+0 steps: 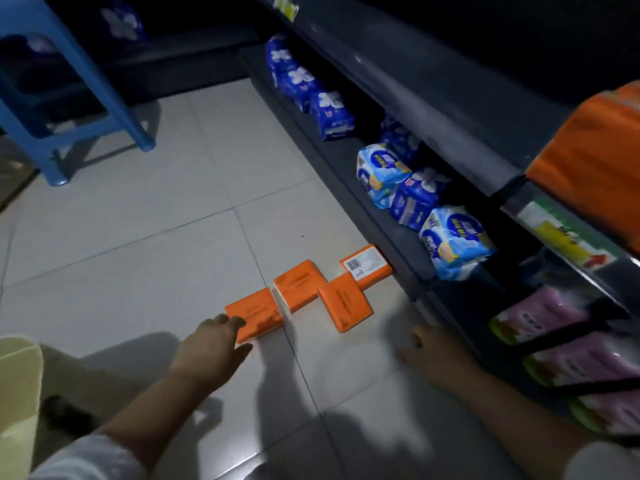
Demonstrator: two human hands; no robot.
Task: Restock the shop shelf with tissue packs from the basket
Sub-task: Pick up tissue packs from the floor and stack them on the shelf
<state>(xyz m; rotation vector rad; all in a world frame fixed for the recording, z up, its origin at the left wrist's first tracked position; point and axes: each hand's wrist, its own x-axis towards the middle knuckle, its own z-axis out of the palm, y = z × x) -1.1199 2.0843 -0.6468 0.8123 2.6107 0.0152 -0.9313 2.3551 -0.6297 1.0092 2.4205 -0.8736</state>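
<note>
Several orange tissue packs lie in a loose row on the white tiled floor beside the dark shelf (408,268). My left hand (216,341) reaches over the nearest orange pack (258,311), fingertips touching its near corner, fingers fairly straight. Beyond it lie a second pack (298,284), a third pack (344,306) and a barcode-side-up pack (367,266) against the shelf base. My right hand (427,353) hovers low over the floor near the shelf, fingers spread and holding nothing. More orange packs (592,161) are stacked on the upper shelf at right.
The bottom shelf holds blue and white wrapped packs (453,242) and pink packs (568,341). A blue plastic stool (69,98) stands on the floor at the upper left. A pale yellow basket edge (17,386) shows at the lower left.
</note>
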